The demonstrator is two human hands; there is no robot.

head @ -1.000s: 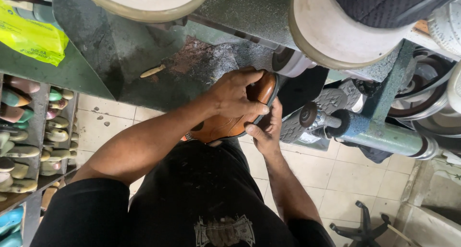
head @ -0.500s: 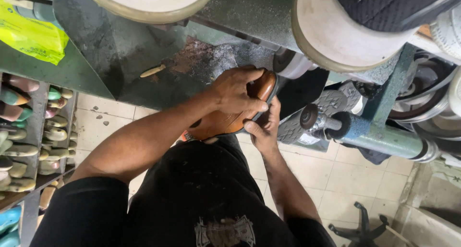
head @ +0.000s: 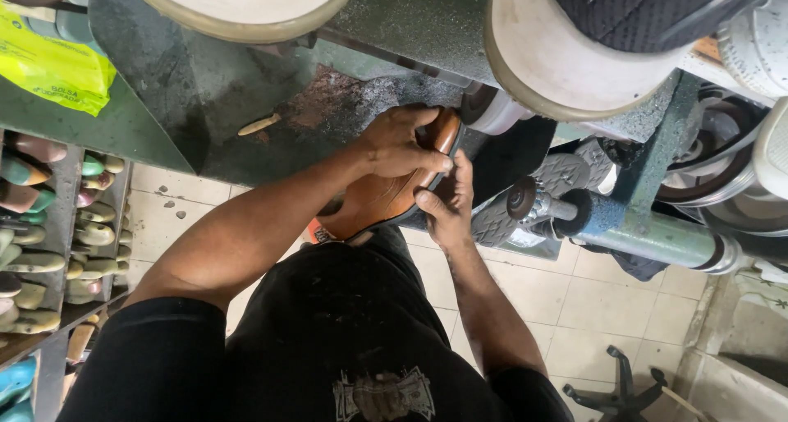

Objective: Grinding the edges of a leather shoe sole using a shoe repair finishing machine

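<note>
Hardly moved: both hands, left (head: 400, 143) & right (head: 447, 200), stay clamped on brown shoe (head: 377, 199) (fingers curled).

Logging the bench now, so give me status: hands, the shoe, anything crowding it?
Left hand and right hand both gripping brown shoe. Shoe toe up against the machine's white roller. Grey abrasive wheel close beside right hand.

We see tight space: the green machine body (head: 205, 85) blocks ahead, a round buffing wheel (head: 566, 61) hangs over our right hand (head: 447, 204), and small abrasive rollers (head: 509, 213) crowd its right side. Tiled floor (head: 616, 307) lies open below.
</note>
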